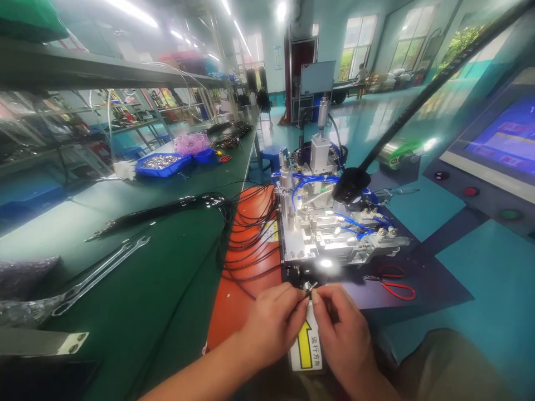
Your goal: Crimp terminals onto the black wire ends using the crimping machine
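My left hand (279, 312) is closed in a pinch on what looks like the end of a thin black cable; one cable runs in behind its knuckles. Fingertip to fingertip with it, my right hand (340, 323) pinches at the same small pale tip (309, 287), too small to make out. Just beyond the hands stands a metal machine (334, 234) with blue air hoses and a bright lamp at its front. Below the hands lies a white label (306, 348) with a yellow arrow. More black cables (254, 223) fan across the orange board (228, 312) left of the machine.
Red-handled scissors (397, 287) lie right of the machine. Two wrenches (104, 273) and a cable bundle (167, 210) lie on the green bench (125, 328). Blue trays (163, 164) stand farther back. A black flexible arm (401, 117) crosses above; a control screen (501, 139) stands right.
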### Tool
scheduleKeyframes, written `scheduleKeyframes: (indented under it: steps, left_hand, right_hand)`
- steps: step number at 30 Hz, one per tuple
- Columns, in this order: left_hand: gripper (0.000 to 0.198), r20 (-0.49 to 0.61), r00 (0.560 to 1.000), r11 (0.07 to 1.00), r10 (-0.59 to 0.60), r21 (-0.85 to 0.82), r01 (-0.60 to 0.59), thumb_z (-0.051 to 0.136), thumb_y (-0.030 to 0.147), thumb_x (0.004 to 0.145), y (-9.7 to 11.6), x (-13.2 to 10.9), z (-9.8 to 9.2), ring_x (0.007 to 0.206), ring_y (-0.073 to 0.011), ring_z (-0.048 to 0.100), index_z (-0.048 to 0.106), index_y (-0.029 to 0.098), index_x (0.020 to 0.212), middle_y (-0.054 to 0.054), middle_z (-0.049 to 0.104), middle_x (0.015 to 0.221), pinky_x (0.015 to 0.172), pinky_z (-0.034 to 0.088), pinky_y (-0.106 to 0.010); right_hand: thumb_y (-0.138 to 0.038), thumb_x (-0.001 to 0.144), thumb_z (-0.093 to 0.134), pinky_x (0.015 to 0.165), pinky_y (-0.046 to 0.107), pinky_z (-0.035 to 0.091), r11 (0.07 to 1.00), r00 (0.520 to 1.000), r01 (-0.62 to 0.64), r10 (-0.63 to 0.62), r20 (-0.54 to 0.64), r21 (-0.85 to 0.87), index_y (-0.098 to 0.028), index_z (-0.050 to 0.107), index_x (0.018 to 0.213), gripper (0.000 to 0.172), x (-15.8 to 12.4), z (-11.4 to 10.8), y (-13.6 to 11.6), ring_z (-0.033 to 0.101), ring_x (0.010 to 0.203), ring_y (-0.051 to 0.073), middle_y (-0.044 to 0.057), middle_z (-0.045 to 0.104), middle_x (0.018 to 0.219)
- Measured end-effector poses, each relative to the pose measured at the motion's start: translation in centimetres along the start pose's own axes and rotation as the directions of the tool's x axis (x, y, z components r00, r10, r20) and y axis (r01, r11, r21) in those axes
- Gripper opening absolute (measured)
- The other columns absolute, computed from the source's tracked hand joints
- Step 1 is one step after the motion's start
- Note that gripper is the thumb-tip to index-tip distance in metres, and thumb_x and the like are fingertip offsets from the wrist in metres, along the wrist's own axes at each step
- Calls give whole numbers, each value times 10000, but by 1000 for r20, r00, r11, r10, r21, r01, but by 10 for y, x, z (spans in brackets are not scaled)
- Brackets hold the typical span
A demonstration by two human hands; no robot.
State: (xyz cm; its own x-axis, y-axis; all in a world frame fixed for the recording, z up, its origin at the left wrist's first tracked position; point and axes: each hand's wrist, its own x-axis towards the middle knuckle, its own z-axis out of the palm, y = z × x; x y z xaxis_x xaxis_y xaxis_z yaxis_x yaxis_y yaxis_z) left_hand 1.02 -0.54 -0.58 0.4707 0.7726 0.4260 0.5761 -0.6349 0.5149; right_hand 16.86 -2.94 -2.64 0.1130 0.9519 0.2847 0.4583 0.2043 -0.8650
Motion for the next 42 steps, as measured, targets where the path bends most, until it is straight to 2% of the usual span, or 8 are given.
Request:
scheduleKeyframes:
  steps: [3,7,11,15,24,30,36,42]
  left_hand:
    - [150,0,1000,1000,9,1,-9,465,191,961,0,0,0,645,-139,547,593,166,886,-36,592,735,592,426,-245]
    - [129,22,1000,1000,16,1,-17,481,188,958,0,-1,-1,677,-145,575,601,160,922,-47,612,764,625,457,-247]
    - [122,44,999,1000,8,20,-9,483,186,960,1,-1,-2,708,-155,590,603,163,949,-52,620,786,647,461,-257]
    - [138,56,998,999,13,42,-16,477,193,963,2,-2,-2,699,-161,586,607,162,929,-50,615,772,634,447,-268]
    - [138,67,997,999,32,36,-35,485,179,956,4,-1,-3,698,-161,585,621,156,963,-55,621,777,630,457,-271]
    - [174,-6,1000,1000,14,-15,-14,513,184,956,3,-1,-3,771,-163,587,613,163,1097,-73,625,878,682,490,-272]
    - [107,-82,997,1000,-1,27,3,528,191,952,3,-2,-2,735,-174,555,626,155,927,-65,600,800,648,453,-282]
    - [148,-67,997,999,23,34,-21,481,173,964,3,0,-2,711,-174,543,607,138,895,-68,591,771,637,440,-286]
  right_hand:
    - [-421,945,534,600,254,493,983,987,-126,111,117,132,-218,628,867,237,2,-11,5,623,690,173,25,660,775]
    - [-473,894,610,493,214,446,900,939,-303,224,262,315,-202,666,947,282,10,-29,11,582,605,140,10,652,737]
    - [-456,857,666,461,200,397,829,902,-381,236,362,409,-183,688,970,297,19,-35,7,533,578,115,3,633,721]
    - [-423,847,686,505,203,410,815,878,-403,217,426,416,-183,690,924,252,24,-33,1,535,609,114,-5,631,731]
    - [-414,854,683,542,209,396,822,872,-404,214,439,401,-187,658,818,231,26,-36,-2,507,625,113,-31,586,691]
    - [-404,860,693,642,222,422,812,887,-384,191,421,439,-192,660,799,222,28,-34,-1,513,698,127,-27,589,723]
    - [-382,871,690,669,238,395,849,933,-279,129,337,448,-207,687,787,194,29,-28,5,498,736,136,-23,568,766]
    - [-375,868,692,651,245,385,841,951,-264,145,272,473,-207,669,743,211,25,-21,3,487,716,137,-25,537,743]
